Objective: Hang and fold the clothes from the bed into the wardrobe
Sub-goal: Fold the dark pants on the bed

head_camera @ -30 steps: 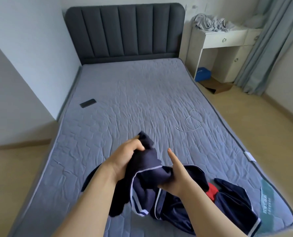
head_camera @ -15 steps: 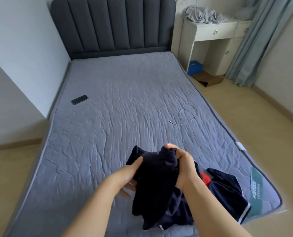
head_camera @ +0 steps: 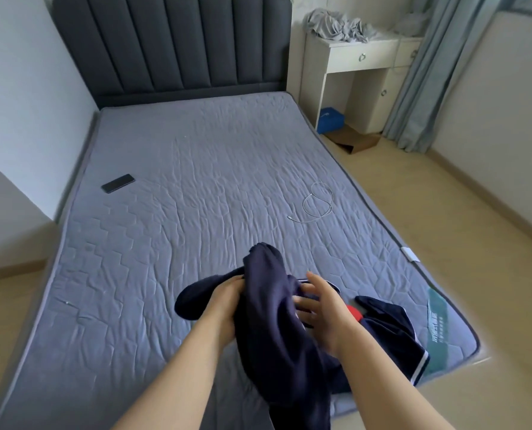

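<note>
Over the bed's (head_camera: 227, 181) foot end, the left hand (head_camera: 224, 305) clenches the navy garment (head_camera: 274, 330); the right hand (head_camera: 323, 318) rests against it, fingers spread, grasping nothing. Held one-handed, it may slip, or snag the striped garment (head_camera: 391, 339) off the bed's corner.

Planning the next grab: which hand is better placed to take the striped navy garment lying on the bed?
Right, probably. The right hand is open and nearest the striped navy garment on that side; the left hand grips the lifted navy garment and sits farther away.
</note>
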The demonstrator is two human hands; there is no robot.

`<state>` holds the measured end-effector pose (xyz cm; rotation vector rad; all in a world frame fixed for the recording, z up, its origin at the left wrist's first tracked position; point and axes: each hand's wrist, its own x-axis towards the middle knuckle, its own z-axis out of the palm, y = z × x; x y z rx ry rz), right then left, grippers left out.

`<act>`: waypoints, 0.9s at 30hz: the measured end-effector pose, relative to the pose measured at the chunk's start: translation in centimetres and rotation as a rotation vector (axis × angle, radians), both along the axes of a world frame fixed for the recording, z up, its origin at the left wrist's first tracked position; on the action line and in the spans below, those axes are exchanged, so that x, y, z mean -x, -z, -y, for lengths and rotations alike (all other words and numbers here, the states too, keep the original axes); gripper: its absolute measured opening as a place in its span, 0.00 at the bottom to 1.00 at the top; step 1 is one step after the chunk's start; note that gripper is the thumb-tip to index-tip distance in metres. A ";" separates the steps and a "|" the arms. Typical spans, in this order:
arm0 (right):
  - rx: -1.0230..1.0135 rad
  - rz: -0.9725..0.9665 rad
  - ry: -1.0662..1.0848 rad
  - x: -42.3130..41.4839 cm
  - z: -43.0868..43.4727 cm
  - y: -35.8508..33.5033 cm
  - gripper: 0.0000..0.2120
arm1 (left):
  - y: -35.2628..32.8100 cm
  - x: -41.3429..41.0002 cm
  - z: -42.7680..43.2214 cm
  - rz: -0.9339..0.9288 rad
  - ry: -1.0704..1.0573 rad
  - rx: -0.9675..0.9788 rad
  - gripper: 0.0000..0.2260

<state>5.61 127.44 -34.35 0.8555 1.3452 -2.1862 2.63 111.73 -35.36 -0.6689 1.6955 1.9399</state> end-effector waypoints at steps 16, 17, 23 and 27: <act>0.177 -0.218 0.020 2.3 1.0 -4.8 0.12 | -0.8 -1.9 3.1 0.137 0.193 -0.038 0.26; 0.223 -0.242 -0.046 2.2 1.3 -5.7 0.12 | -0.3 -1.8 2.8 0.133 0.129 -0.059 0.23; 0.123 -0.214 -0.255 1.7 1.4 -5.6 0.18 | -1.9 -0.4 0.3 -0.183 0.104 -0.214 0.16; -0.037 -0.369 -0.155 2.2 0.3 -5.3 0.17 | -3.2 -0.3 0.4 -0.386 0.341 0.037 0.28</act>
